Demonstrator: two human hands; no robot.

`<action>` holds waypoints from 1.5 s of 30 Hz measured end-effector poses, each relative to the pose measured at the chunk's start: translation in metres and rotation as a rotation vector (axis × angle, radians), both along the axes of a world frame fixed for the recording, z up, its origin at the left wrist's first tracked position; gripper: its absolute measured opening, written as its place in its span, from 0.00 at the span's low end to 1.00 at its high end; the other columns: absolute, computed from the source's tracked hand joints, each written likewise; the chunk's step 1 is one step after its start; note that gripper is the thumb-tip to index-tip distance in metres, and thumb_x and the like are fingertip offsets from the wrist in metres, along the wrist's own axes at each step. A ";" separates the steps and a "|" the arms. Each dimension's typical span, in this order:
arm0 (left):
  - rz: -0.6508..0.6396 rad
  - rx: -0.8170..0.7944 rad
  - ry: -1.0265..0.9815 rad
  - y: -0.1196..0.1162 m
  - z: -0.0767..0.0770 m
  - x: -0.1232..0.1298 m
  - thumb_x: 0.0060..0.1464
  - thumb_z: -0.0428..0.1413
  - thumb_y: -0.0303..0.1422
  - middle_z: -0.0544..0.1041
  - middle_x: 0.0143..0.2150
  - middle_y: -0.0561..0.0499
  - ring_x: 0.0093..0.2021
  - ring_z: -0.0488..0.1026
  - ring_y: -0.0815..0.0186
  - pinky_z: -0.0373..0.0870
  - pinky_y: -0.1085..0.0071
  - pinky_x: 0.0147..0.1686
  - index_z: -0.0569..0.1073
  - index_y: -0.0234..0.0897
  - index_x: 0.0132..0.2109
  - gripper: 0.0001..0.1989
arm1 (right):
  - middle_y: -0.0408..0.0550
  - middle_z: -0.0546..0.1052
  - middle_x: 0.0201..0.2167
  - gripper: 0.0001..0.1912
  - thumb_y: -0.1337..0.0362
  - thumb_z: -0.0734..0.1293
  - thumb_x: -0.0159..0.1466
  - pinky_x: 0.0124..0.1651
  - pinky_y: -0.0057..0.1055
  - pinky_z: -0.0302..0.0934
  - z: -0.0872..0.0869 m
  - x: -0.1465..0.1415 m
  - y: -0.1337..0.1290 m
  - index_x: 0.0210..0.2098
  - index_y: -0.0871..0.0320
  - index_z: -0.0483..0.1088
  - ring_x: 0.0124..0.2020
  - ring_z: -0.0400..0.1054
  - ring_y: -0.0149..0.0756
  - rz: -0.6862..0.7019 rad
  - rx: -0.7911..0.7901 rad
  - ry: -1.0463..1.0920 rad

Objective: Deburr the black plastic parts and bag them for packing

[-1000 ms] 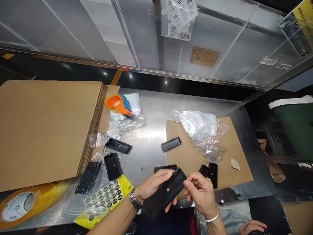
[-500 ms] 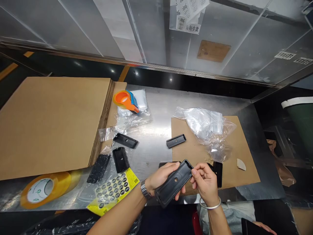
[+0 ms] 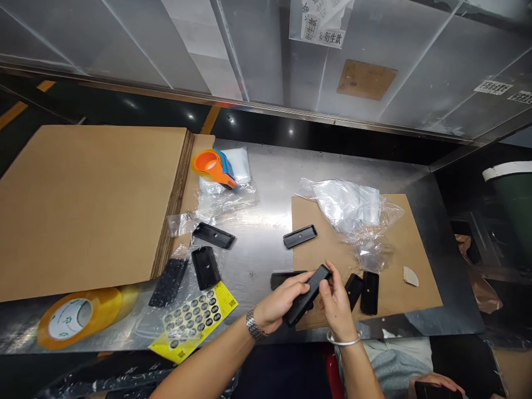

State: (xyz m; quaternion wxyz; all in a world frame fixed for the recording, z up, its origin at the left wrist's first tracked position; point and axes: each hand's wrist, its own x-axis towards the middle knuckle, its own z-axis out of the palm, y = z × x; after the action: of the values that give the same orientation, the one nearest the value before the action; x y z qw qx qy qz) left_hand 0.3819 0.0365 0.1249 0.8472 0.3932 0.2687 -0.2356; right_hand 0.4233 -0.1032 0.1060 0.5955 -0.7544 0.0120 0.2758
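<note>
Over the table's front edge, my left hand [image 3: 276,308] is closed round a long black plastic cover [image 3: 306,297], which slants up to the right. Its narrow side and outer face show; the hollow is turned from view. My right hand [image 3: 336,306] grips the upper right end between thumb and fingers. Just behind my left hand lies another black cover [image 3: 286,279], partly hidden. Two more black pieces, one nearer [image 3: 354,290] and one farther right [image 3: 369,293], rest on a cardboard sheet [image 3: 399,249]. Ahead lies a hollow black cover [image 3: 300,236] with a small hole.
Left stand stacked cardboard [image 3: 91,205], a clear tape roll [image 3: 78,318] and an orange-blue tape dispenser [image 3: 214,168]. Two black covers [image 3: 214,235] lie near a yellow sticker sheet [image 3: 224,296]. Clear bags [image 3: 349,205] sit on the cardboard. Another person's hand [image 3: 436,381] is at lower right.
The black cover has been turned over, so its hollow with the hole no longer faces up. My right hand has moved left and its fingers now reach along the cover's end.
</note>
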 end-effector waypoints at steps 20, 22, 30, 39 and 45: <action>-0.013 -0.286 -0.063 0.002 0.038 -0.020 0.37 0.52 0.21 0.70 0.54 0.47 0.53 0.64 0.53 0.65 0.59 0.45 0.68 0.39 0.53 0.31 | 0.45 0.74 0.29 0.23 0.54 0.66 0.55 0.20 0.22 0.54 0.020 -0.004 -0.003 0.45 0.59 0.61 0.23 0.62 0.27 -0.322 0.296 0.073; -0.006 -0.271 -0.049 0.001 0.040 -0.020 0.37 0.52 0.20 0.70 0.53 0.46 0.53 0.64 0.53 0.65 0.58 0.45 0.69 0.39 0.53 0.31 | 0.45 0.74 0.29 0.23 0.54 0.66 0.55 0.20 0.22 0.55 0.020 -0.005 -0.004 0.45 0.59 0.61 0.23 0.61 0.27 -0.319 0.293 0.059; -0.005 -0.205 -0.028 -0.002 0.045 -0.021 0.37 0.53 0.21 0.71 0.52 0.43 0.51 0.66 0.52 0.65 0.57 0.45 0.69 0.36 0.53 0.30 | 0.44 0.74 0.31 0.21 0.55 0.65 0.56 0.26 0.24 0.60 0.021 -0.009 -0.007 0.47 0.57 0.61 0.26 0.66 0.29 -0.300 0.264 -0.007; 0.000 -0.175 -0.056 -0.005 0.039 -0.027 0.44 0.54 0.25 0.71 0.53 0.43 0.53 0.65 0.51 0.67 0.58 0.44 0.71 0.37 0.50 0.23 | 0.45 0.74 0.29 0.21 0.56 0.66 0.55 0.30 0.28 0.63 0.026 -0.012 -0.004 0.45 0.58 0.62 0.28 0.68 0.32 -0.310 0.178 -0.091; 0.028 -0.168 -0.024 -0.008 0.034 -0.031 0.45 0.54 0.26 0.71 0.52 0.43 0.51 0.66 0.52 0.67 0.58 0.44 0.72 0.37 0.50 0.22 | 0.45 0.75 0.30 0.21 0.56 0.66 0.54 0.33 0.29 0.64 0.024 -0.015 -0.006 0.45 0.57 0.63 0.31 0.69 0.35 -0.307 0.134 -0.113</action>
State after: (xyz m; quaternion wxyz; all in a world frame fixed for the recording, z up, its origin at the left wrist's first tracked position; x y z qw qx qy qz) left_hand 0.3512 0.0289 0.1585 0.8835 0.3199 0.2432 -0.2407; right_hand 0.4082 -0.1087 0.1297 0.6793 -0.7167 0.0750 0.1390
